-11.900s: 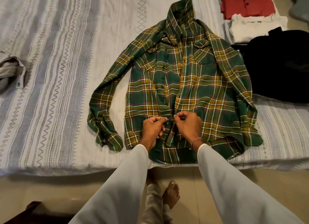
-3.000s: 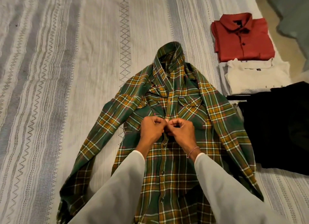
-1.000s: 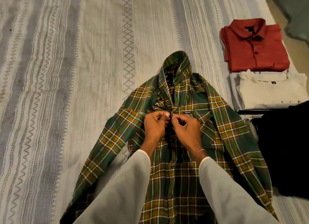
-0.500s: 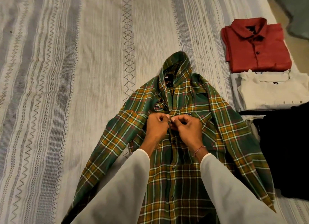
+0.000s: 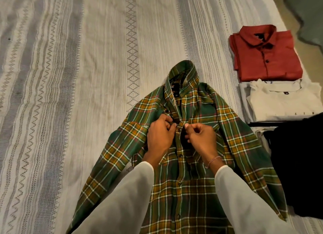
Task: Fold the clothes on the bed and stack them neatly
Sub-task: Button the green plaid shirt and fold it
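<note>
Nearest, two pale loose sleeves [image 5: 132, 198] reaching forward from the bottom edge, both laid over the lower front of a green, yellow and white plaid flannel shirt [image 5: 190, 190]. Spread flat on its back on the striped grey-and-white woven bedcover [image 5: 87, 76], collar pointing away, sleeves trailing out to either side. Buttoned down the lower placket, judging by the closed row of dark buttons; probably laid face up this way so the front can be fastened before any folding.

Further up, at chest height on the shirt, left hand [image 5: 160, 137] with fingers curled, pinching the left edge of the placket. Just beside it, right hand [image 5: 201, 137], thin beaded bracelet [image 5: 213, 160] at the wrist, fingertips [image 5: 187, 126] drawn into a narrow pinch over the opposite edge of the placket, near a dark button; too small to tell whether cloth or button sits between them. Both grips tight and close together, suited to working an upper button through its hole. Collar beyond the hands open, black neck label showing.

Farther off to the right, lined along the bed edge: a black garment [image 5: 300, 164] nearest, touching the plaid sleeve; then a folded cream-white top [image 5: 283, 102]; then a folded red collared shirt [image 5: 265, 55], farthest. Likely the finished pile, placed aside to keep working room. Plaid shirt not yet folded.
</note>
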